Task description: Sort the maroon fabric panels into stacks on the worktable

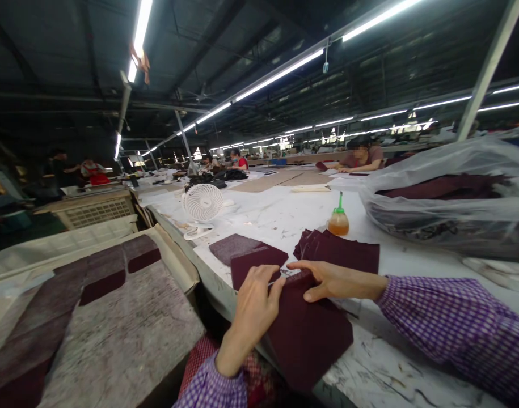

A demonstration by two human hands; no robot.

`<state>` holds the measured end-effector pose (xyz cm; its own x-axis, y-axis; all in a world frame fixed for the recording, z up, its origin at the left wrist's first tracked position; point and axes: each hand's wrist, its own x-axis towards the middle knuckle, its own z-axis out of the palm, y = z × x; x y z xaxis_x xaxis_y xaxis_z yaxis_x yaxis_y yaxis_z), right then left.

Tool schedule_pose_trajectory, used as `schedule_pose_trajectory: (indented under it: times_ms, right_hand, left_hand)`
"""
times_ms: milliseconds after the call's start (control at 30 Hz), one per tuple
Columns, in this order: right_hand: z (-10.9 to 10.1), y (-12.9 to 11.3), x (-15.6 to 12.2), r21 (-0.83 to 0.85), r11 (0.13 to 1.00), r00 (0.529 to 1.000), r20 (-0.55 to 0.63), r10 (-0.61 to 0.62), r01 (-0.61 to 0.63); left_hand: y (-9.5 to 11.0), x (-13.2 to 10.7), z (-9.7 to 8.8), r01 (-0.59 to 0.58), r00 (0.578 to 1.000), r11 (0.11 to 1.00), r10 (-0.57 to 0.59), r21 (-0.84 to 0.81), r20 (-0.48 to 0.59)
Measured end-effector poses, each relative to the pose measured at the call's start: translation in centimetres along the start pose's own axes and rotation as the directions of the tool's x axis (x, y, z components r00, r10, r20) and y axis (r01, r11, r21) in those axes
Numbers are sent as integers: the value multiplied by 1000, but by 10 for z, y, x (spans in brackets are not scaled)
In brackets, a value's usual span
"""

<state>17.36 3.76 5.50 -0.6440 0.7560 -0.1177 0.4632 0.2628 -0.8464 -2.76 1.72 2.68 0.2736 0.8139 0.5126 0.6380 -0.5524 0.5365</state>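
Observation:
A dark maroon fabric piece lies at the table's near edge, overhanging it slightly. My left hand rests at its upper left corner, thumb and forefinger apart. Across the top edge reaches my right hand, with forefinger stretched out and thumb lying on the fabric; its other fingers are partly hidden. Just beyond my left hand is another maroon piece, overlapping a greyish-maroon one. Behind my right hand, a fanned stack of maroon pieces lies on the white table.
A green-capped bottle of amber liquid stands behind the stack. The white fan is at the left edge. A clear plastic bag with dark fabric sits right. On the left, a lower board carries maroon strips. A co-worker sits across.

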Motion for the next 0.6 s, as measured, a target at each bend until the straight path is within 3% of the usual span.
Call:
schedule_pose_trajectory:
  times_ms: [100,200,300,433,600]
  right_hand:
    - [-1,3,-1,-227,974,998,-55,-1,-11]
    - [-11,3,-6,-499,866,987,-157,-39,-45]
    - [-25,2,-9,-656,754,965,-219,-144,-37]
    - [-31,13,-3,-737,667,942,-136,-307,111]
    - [-25,27,6,-808,571,941,-65,-333,146]
  left_hand:
    - [-3,10,15,34,987,999,-38,30,153]
    - [-2,10,27,-1,985,989,-25,149,172]
    - [-4,7,31,-36,984,981,2,191,176]
    - [-7,5,32,-67,985,977,32,201,172]
    - [-7,5,32,-81,986,978,50,194,157]
